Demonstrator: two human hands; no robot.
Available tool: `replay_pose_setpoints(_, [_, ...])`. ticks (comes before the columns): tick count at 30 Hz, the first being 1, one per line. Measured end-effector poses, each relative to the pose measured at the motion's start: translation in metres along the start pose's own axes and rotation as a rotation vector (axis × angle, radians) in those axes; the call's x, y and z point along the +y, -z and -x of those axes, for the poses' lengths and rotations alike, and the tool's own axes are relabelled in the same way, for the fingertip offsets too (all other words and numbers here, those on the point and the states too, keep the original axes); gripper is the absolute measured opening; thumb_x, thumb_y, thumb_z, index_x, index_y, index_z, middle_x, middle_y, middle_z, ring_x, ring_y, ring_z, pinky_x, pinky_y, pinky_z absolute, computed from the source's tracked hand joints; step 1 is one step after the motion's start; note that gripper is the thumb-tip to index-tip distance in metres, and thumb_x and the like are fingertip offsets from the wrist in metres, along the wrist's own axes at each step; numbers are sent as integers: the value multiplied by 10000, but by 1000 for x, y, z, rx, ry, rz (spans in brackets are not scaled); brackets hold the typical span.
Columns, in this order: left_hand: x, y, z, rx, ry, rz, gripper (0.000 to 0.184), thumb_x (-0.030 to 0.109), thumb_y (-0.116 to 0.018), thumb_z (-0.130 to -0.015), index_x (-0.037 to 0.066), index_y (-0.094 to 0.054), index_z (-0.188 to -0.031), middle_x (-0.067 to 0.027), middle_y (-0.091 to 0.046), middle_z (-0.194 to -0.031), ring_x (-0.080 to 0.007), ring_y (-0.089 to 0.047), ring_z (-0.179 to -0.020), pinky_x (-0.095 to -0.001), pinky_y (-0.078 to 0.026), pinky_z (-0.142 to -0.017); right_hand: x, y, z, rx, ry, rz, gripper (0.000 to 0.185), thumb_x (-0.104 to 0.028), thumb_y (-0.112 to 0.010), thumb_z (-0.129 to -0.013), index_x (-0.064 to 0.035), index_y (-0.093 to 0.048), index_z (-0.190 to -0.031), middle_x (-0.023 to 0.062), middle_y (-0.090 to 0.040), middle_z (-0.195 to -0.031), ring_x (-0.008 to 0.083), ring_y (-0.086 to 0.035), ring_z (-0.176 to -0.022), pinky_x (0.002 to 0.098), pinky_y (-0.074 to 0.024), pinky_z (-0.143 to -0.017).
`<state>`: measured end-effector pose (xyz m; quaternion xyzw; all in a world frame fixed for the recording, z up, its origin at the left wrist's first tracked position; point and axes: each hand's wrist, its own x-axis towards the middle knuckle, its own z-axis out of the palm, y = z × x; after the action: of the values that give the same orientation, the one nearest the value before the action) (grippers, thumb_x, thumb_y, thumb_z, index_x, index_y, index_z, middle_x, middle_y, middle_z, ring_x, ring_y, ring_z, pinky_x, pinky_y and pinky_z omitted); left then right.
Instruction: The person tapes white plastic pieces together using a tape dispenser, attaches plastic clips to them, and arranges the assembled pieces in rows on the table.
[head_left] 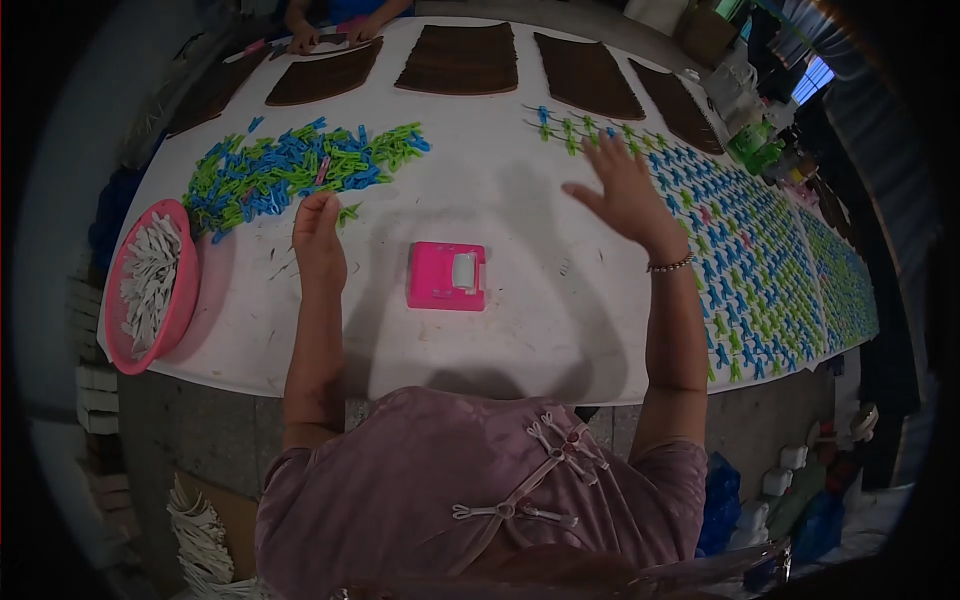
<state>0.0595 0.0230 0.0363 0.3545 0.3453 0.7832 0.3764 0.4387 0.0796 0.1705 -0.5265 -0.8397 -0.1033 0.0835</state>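
Note:
My left hand (pixel 319 240) is closed, fingertips pressed together, at the near edge of a heap of blue and green plastic clothespins (pixel 290 165). Whatever the fingers may hold is hidden. Just right of those fingertips is a green clothespin (pixel 348 214); I cannot tell whether they touch it. My right hand (pixel 632 195) is open with its fingers spread, reaching over the left edge of a wide spread of clothespins in rows (pixel 745 270). Between my hands, nearer to me, a pink dispenser with a pale roll (pixel 432 275) rests on the white table (pixel 490 350).
A pink basin (pixel 186 285) with white pieces stands at the table's left edge. Several dark brown slatted mats (pixel 457 60) lie along the far side. Another person's hands (pixel 350 32) work at the far left. Green bottles (pixel 762 150) stand at the right.

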Motion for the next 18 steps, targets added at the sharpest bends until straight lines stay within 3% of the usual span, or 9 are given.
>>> replay_pose_setpoints(3, [4, 11, 1, 60, 10, -56, 101, 76, -603, -919, 41, -594, -1013, -1, -604, -958, -68, -533, -901, -217, -406, -842, 13, 54, -21, 1053, 37, -110, 806, -610, -442, -908, -29, -293, -1446, 254, -248, -1498, 394, -196, -1411, 540, -158, -1130])
replay_pose_setpoints(4, [4, 14, 1, 55, -20, -38, 100, 73, -605, -918, 43, -594, -1012, -1, -605, -956, -68, -534, -895, -214, -407, -837, 12, 69, -22, 1055, 36, -108, 806, -610, -442, -908, -29, -293, -1446, 254, -248, -1498, 394, -196, -1411, 540, -158, -1130])
replay_pose_setpoints(6, [6, 15, 2, 50, -48, -21, 100, 71, -607, -916, 44, -594, -1011, 0, -605, -954, -68, -535, -890, -212, -409, -832, 10, 86, -24, 1478, 199, -42, 771, -496, -551, -909, -20, -280, -1451, 259, -226, -1505, 374, -182, -1421, 501, -147, -1140])
replay_pose_setpoints(7, [7, 15, 4, 39, -61, -22, 99, 69, -609, -915, 44, -594, -1010, 1, -605, -954, -67, -535, -889, -210, -409, -829, 11, 78, -27, 1477, 196, -42, 771, -496, -551, -909, -20, -280, -1451, 259, -226, -1505, 374, -182, -1421, 501, -147, -1140])
replay_pose_setpoints(9, [9, 16, 6, 26, -70, -25, 98, 68, -610, -914, 45, -593, -1008, 1, -604, -953, -66, -534, -888, -208, -409, -826, 14, 55, -38, 1028, -23, 193, 801, -600, -454, -908, -16, -308, -1435, 240, -263, -1497, 384, -222, -1404, 518, -196, -1124])
replay_pose_setpoints(10, [9, 16, 7, 31, -60, -33, 98, 69, -611, -914, 44, -593, -1007, 2, -604, -954, -67, -535, -889, -209, -409, -828, 16, 52, -38, 1028, -25, 197, 801, -600, -454, -908, -16, -308, -1435, 240, -263, -1497, 384, -222, -1404, 518, -196, -1124])
replay_pose_setpoints(12, [9, 18, 9, 37, -50, -40, 98, 70, -612, -914, 43, -593, -1006, 2, -604, -955, -68, -535, -890, -209, -409, -830, 20, 49, -38, -32, -140, 119, 761, -573, -467, -921, -19, -341, -1427, 260, -281, -1480, 397, -233, -1397, 504, -181, -1127])
replay_pose_setpoints(16, [9, 28, 10, 31, -58, -36, 98, 69, -612, -913, 42, -595, -1006, 4, -602, -957, -69, -535, -890, -212, -408, -833, 23, 77, -43, 261, -21, 60, 730, -576, -472, -918, -8, -428, -1375, 228, -354, -1451, 390, -298, -1367, 518, -208, -1114])
replay_pose_setpoints(18, [7, 30, 11, 40, -57, -24, 99, 68, -611, -914, 42, -596, -1007, 5, -601, -955, -69, -535, -890, -211, -408, -832, 15, 106, -52, 1305, 180, -82, 694, -578, -467, -919, -27, -484, -1341, 199, -416, -1415, 364, -355, -1339, 518, -225, -1107])
